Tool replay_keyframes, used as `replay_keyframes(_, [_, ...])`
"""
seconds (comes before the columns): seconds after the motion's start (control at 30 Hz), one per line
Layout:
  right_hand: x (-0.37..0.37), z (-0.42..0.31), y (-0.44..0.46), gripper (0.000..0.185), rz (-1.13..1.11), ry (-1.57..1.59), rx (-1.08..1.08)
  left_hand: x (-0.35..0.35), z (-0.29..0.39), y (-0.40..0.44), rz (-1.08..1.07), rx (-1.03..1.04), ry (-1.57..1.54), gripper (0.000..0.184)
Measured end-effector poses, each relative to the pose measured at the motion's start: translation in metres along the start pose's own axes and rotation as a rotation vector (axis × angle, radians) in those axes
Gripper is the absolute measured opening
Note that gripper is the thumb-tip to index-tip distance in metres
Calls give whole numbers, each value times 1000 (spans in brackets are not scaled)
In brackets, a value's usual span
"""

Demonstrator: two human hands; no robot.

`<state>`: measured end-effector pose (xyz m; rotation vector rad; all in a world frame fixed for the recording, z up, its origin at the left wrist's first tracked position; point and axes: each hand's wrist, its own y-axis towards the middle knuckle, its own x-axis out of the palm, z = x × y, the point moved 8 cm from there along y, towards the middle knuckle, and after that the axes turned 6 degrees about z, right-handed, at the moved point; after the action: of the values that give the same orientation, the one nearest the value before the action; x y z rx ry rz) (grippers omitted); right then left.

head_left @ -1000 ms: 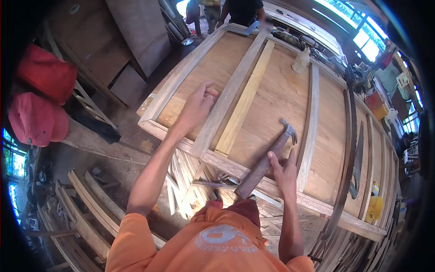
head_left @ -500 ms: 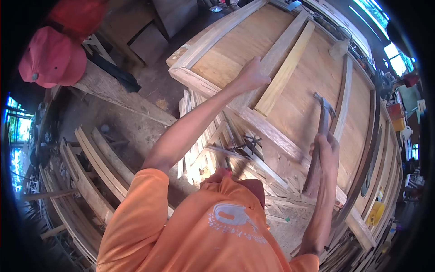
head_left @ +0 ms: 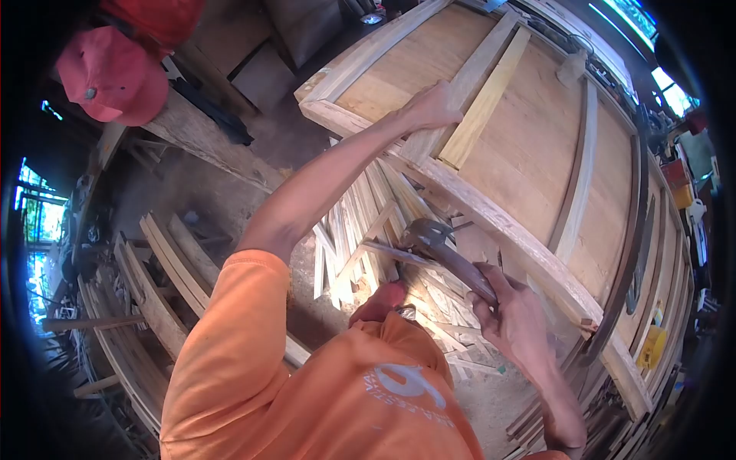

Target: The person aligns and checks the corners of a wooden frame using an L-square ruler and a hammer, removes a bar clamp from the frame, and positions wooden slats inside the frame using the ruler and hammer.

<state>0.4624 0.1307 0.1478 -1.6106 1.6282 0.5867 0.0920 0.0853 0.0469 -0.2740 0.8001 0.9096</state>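
Note:
My left hand (head_left: pixel 433 109) is closed at the wooden rail (head_left: pixel 484 65) that crosses the panel, its fingers partly hidden behind the knuckles. Right beside that rail lies a lighter yellowish wood strip (head_left: pixel 491 96). In my right hand (head_left: pixel 512 310) is a hammer (head_left: pixel 458 262), gripped by its dark handle. Its head points away to the left, in front of the panel's near edge and above the scrap wood. The framed plywood panel (head_left: pixel 529 157) lies under my left hand.
Thin wood offcuts (head_left: pixel 368 207) are piled under the panel's near edge. Long boards (head_left: pixel 172 261) stand at the left. A red cap (head_left: pixel 115 77) rests on a beam (head_left: pixel 207 142) at the upper left. A yellow container (head_left: pixel 652 346) is at the right.
My right hand has swung the hammer down and left, from over the panel to in front of its near edge. My left hand stays at the rail; the view has shifted slightly.

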Motion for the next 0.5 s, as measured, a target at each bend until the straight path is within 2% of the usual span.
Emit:
replay_keyframes(0.03, [6,-7,0,31,5,-81,-84,-1,1,-1,1,9,4,92])
replay_keyframes(0.07, [17,-4,-1,35,43,-144,-273,-3,1,-4,24,8,-70,94])
replay_keyframes(0.2, [40,-9,8,38,10,-312,-337,11,-13,-4,14,19,-187,96])
replay_keyframes(0.27, [53,-6,20,47,-159,-508,-314,17,-18,1,9,56,-187,96])
replay_keyframes(0.3, [54,-8,28,47,-147,-515,-307,19,-19,3,13,79,-184,97])
replay_keyframes(0.37, [52,-9,42,58,-31,-590,-231,23,-22,1,16,63,-185,100])
replay_keyframes(0.4, [56,-9,43,69,94,-623,-328,21,-24,3,21,37,-182,102])
replay_keyframes(0.43, [58,-14,39,69,101,-630,-330,14,-19,3,28,45,-183,102])
replay_keyframes(0.5, [80,-38,19,67,54,-675,-512,13,-12,-7,-35,26,-144,101])
